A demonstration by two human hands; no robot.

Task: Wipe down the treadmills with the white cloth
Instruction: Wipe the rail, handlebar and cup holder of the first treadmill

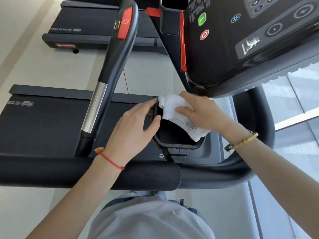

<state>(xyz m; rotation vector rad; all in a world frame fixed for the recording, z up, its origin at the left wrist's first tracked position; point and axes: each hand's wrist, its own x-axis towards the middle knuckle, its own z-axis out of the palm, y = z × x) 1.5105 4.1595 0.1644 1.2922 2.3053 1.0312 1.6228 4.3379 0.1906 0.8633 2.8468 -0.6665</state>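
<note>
Right hand point(205, 112): fingers curled over white cloth point(174, 107), pressing it onto the rim of a black cup holder point(172, 135) on the treadmill point(51, 128). Left hand point(136, 126): just beside the cloth, thumb and fingers pinching the holder's near rim. Console point(241, 40): above the grip.

Hands at a cup holder point(174, 135), below the console point(241, 40), above the belt point(43, 125).

Left hand point(133, 128) on the holder's left rim, right hand point(205, 111) on its right side, pressing the cloth point(174, 107) over the holder's far rim and right wall. Console up and to the right of both hands. Handrail point(110, 66) slanting left of the holder, over the belt. Padded bar point(86, 171) crossing nearest the body, under both forearms. Second treadmill point(86, 26) farther off, beyond the first, at upper left.
</note>
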